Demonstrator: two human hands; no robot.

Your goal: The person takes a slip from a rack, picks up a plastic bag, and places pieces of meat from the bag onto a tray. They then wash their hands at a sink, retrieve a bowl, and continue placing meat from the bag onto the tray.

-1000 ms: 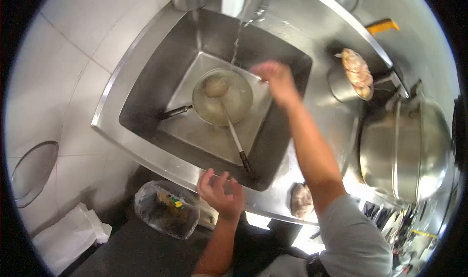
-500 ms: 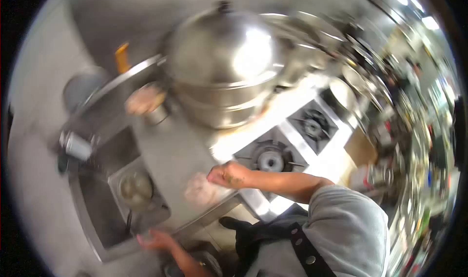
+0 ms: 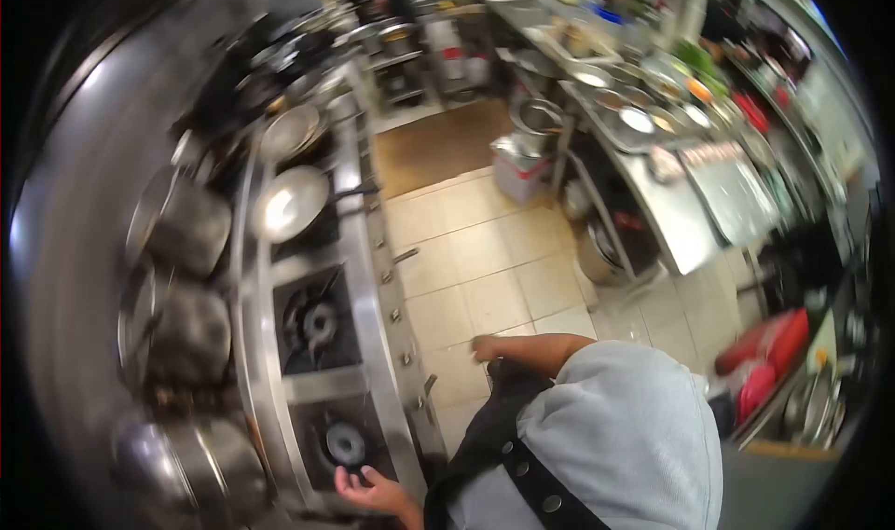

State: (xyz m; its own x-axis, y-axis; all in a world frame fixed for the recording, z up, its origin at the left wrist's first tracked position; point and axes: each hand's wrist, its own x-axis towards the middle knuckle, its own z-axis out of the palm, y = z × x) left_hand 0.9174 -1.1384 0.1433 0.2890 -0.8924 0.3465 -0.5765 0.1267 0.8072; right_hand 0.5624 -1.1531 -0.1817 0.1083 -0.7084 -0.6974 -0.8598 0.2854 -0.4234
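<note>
My left hand [image 3: 366, 489] is at the bottom of the view, beside the nearest burner [image 3: 345, 443] of the steel stove [image 3: 378, 381]. Its fingers are apart and slightly curled, with nothing in them. Further right, my right hand [image 3: 483, 347] hangs over the tiled floor [image 3: 466, 297], in front of my dark apron. Its fingers are too small and blurred to make out, and no object shows in it. A pale round pan [image 3: 292, 202] rests on the stove beyond the bare burners.
Large pots [image 3: 191, 330] line the wall side. A lidded steel steamer [image 3: 200, 465] stands lower left. Across the aisle is a counter [image 3: 685, 236] with bowls and trays. A white bucket [image 3: 518, 171] and brown mat [image 3: 443, 148] are on the floor. Red bags [image 3: 769, 344] lie right.
The view has swung from the sink and steamer to the stove, aisle and counter. My right hand is no longer beside the pale item on the worktop. My left hand is now beside a burner.
</note>
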